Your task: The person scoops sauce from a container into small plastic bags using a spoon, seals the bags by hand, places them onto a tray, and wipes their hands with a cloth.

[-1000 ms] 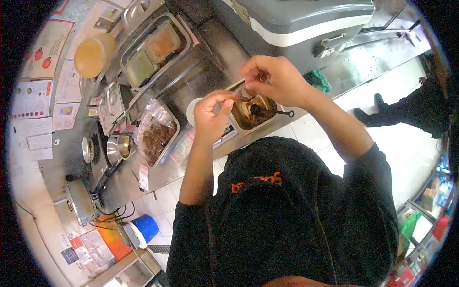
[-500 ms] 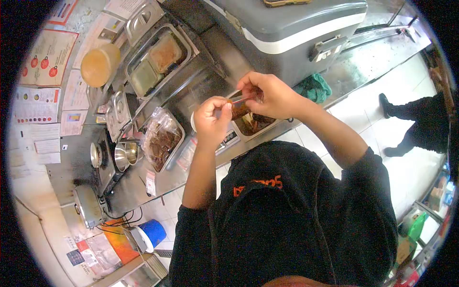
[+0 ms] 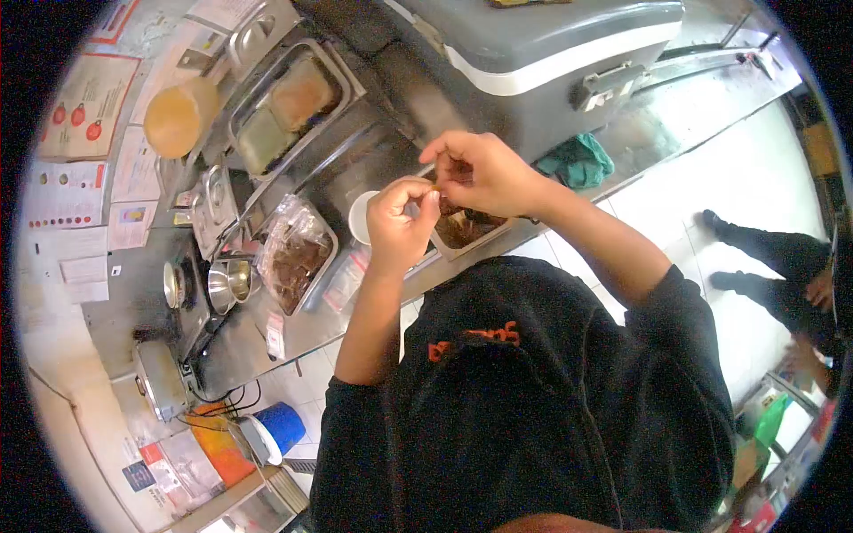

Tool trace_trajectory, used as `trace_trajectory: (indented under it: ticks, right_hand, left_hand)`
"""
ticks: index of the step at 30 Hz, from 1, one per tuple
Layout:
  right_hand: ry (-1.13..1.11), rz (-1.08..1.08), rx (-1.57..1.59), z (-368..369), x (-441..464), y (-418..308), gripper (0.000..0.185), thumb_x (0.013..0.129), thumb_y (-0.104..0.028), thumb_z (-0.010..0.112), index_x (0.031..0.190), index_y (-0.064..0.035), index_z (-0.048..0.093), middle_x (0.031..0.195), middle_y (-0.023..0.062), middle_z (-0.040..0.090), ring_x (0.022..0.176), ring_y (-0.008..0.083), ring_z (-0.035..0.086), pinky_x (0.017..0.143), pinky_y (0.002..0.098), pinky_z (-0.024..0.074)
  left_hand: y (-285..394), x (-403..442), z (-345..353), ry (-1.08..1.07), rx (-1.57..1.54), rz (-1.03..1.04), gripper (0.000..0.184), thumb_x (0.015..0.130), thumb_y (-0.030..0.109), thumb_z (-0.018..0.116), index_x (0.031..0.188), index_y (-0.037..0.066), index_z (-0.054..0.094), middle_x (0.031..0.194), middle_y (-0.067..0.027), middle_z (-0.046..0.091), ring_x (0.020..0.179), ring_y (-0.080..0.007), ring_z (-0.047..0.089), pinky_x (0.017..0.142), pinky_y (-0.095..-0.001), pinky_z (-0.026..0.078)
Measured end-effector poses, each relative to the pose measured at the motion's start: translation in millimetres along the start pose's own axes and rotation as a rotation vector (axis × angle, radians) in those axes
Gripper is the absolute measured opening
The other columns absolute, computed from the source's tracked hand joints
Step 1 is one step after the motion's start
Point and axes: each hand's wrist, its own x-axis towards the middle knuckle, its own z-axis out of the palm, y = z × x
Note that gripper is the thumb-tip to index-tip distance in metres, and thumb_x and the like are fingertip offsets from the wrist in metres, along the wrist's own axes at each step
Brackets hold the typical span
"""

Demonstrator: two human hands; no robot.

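Note:
My left hand is closed in a pinch, thumb against forefinger, with a tiny orange-brown bit just visible at the fingertips; its kind cannot be made out. Touching or nearly touching it, my right hand has thumb and fingertips brought together, and whatever lies between them is hidden. Both hands are raised over a metal tray of dark brown food, partly covered by the right hand. A round white container stands behind my left wrist.
Left of my hands, a metal pan holds dark brown pieces under clear plastic. Farther back is a pan with two filled containers. A grey cooler box and green cloth lie right. Another person's legs show at far right.
My hands have drawn closer together, and the thin strip that showed between them is now mostly hidden. More of the white container shows. The other person's hands have come into view.

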Motion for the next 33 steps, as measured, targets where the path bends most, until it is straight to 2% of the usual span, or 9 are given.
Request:
trace_trajectory:
  ticks: [3, 9, 13, 14, 16, 21, 24, 30, 33]
  right_hand:
    - [-0.103, 0.100, -0.026, -4, -6, -4, 0.037, 0.075, 0.007, 0.061, 0.111, 0.0016, 0.053, 0.076, 0.0021, 0.057, 0.072, 0.0080, 0.054, 0.068, 0.0236, 0.0480]
    - [0.041, 0.186, -0.072, -23, -45, 8, 0.030, 0.078, 0.005, 0.062, 0.107, -0.0008, 0.054, 0.079, 0.0024, 0.060, 0.074, 0.0076, 0.056, 0.069, 0.0239, 0.0478]
    - [0.257, 0.289, -0.092, -58, -91, 48, 0.028, 0.079, 0.008, 0.059, 0.104, -0.0018, 0.053, 0.083, 0.0020, 0.059, 0.076, 0.0088, 0.057, 0.071, 0.0236, 0.0470]
    - [0.344, 0.427, -0.019, -72, -100, 50, 0.026, 0.079, 0.008, 0.059, 0.103, -0.0020, 0.054, 0.084, 0.0025, 0.059, 0.077, 0.0086, 0.056, 0.071, 0.0228, 0.0466]
    - [0.560, 0.512, -0.272, -93, -114, 60, 0.029, 0.079, 0.003, 0.065, 0.106, -0.0006, 0.054, 0.085, 0.0049, 0.062, 0.079, 0.0140, 0.060, 0.072, 0.0277, 0.0485]
    - [0.596, 0.550, -1.229, -101, -127, 87, 0.047, 0.071, -0.016, 0.078, 0.113, -0.0090, 0.059, 0.114, 0.0144, 0.061, 0.108, 0.0340, 0.056, 0.090, 0.0427, 0.0480]
    - [0.510, 0.608, -1.163, -92, -135, 113, 0.049, 0.068, -0.016, 0.078, 0.113, -0.0137, 0.060, 0.125, 0.0129, 0.056, 0.116, 0.0393, 0.049, 0.096, 0.0449, 0.0455]
    - [0.377, 0.570, -1.030, -125, -147, 138, 0.043, 0.068, -0.015, 0.073, 0.110, -0.0123, 0.062, 0.110, 0.0160, 0.060, 0.107, 0.0404, 0.055, 0.088, 0.0465, 0.0485]
    - [0.576, 0.561, -0.678, -124, -150, 120, 0.039, 0.066, -0.002, 0.067, 0.105, -0.0046, 0.062, 0.102, 0.0179, 0.062, 0.097, 0.0355, 0.060, 0.085, 0.0392, 0.0486]
  left_hand:
    - [-3, -4, 8, 0.014, 0.031, 0.027, 0.006, 0.080, -0.002, 0.065, 0.077, -0.002, 0.060, 0.077, -0.0088, 0.065, 0.066, -0.0121, 0.057, 0.062, -0.0257, 0.046]
    - [-6, -16, 15, -0.024, -0.070, -0.009, 0.007, 0.080, -0.002, 0.064, 0.076, -0.002, 0.059, 0.076, -0.0087, 0.064, 0.065, -0.0109, 0.056, 0.061, -0.0245, 0.045]
    - [-15, -21, 13, -0.022, -0.103, -0.072, 0.009, 0.084, 0.001, 0.064, 0.077, -0.002, 0.059, 0.077, -0.0066, 0.065, 0.065, -0.0095, 0.056, 0.061, -0.0233, 0.045]
    - [-15, -21, 8, -0.006, -0.116, -0.110, 0.010, 0.086, 0.003, 0.064, 0.078, -0.002, 0.060, 0.077, -0.0058, 0.065, 0.065, -0.0090, 0.056, 0.062, -0.0228, 0.045]
    - [-20, -20, 0, 0.029, -0.184, -0.203, 0.012, 0.089, 0.006, 0.063, 0.080, -0.002, 0.061, 0.078, -0.0049, 0.065, 0.065, -0.0080, 0.056, 0.062, -0.0221, 0.046]
    - [-34, -17, -8, 0.120, -0.288, -0.391, 0.012, 0.093, 0.010, 0.062, 0.089, -0.001, 0.062, 0.081, -0.0069, 0.067, 0.066, -0.0092, 0.060, 0.062, -0.0241, 0.051]
    - [-38, -16, -10, 0.147, -0.353, -0.408, 0.012, 0.094, 0.010, 0.060, 0.092, -0.002, 0.061, 0.085, -0.0088, 0.067, 0.069, -0.0114, 0.061, 0.064, -0.0263, 0.052]
    - [-39, -14, -8, 0.219, -0.321, -0.337, 0.013, 0.094, 0.011, 0.059, 0.093, -0.002, 0.060, 0.087, -0.0086, 0.067, 0.070, -0.0111, 0.061, 0.064, -0.0256, 0.051]
    - [-34, -11, -9, 0.237, -0.327, -0.355, 0.015, 0.094, 0.012, 0.060, 0.094, -0.003, 0.061, 0.090, -0.0093, 0.068, 0.071, -0.0116, 0.061, 0.065, -0.0257, 0.051]
